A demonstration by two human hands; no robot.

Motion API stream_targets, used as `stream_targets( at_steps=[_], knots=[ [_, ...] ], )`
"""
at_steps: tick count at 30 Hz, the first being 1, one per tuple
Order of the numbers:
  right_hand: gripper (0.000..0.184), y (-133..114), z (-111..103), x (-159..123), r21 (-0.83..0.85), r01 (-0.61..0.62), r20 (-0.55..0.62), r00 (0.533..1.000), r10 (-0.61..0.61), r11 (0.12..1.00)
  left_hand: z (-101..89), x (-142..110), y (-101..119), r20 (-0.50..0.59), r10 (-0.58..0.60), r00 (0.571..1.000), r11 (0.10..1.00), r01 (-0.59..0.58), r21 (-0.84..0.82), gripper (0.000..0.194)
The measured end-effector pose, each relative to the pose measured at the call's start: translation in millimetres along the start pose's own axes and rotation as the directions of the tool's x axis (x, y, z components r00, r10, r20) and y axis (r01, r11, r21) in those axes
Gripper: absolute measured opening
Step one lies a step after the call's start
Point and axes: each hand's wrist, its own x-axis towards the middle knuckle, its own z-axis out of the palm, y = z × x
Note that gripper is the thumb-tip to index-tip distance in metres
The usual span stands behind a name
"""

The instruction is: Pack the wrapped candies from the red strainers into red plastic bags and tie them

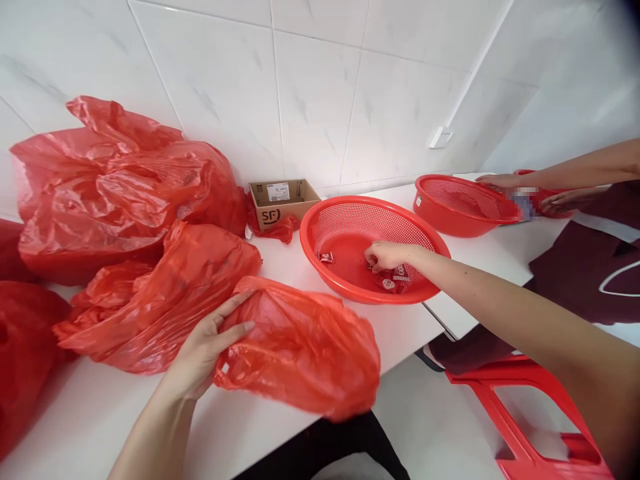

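My left hand point(205, 350) rests on a red plastic bag point(305, 347) lying at the near edge of the white table point(280, 267), thumb and fingers pinching the bag's open rim. My right hand point(385, 255) reaches into a red perforated basket point(320, 227), fingers closed down over small red packets point(393, 279) on its bottom. One more small packet point(327, 257) lies apart in the basket's left side.
Several filled red plastic bags point(120, 187) are piled on the table's left. A small open cardboard box point(283, 200) stands by the tiled wall. Another person's hands point(500, 181) are at a second red basket point(450, 207) on the right. A red stool point(530, 413) stands below.
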Motion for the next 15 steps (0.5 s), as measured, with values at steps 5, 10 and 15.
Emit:
stream_targets(
  at_steps=[5,10,15],
  knots=[
    [0.009,-24,-22,-22,0.12,0.041,-0.203,0.979,-0.016,0.992,2.7,-2,-3,0.085,0.03,0.996,0.997,-0.024,-0.077,0.087],
    [0.009,-120,-1,-71,0.71,0.419,-0.363,0.906,-0.215,0.567,5.6,-1,-9,0.149,0.067,0.987,0.996,-0.075,0.05,0.086],
    [0.017,-166,63,-83,0.531,0.418,-0.197,0.907,-0.373,0.737,1.0,-3,-12,0.181,0.159,0.971,0.942,-0.204,0.265,0.077]
  ],
)
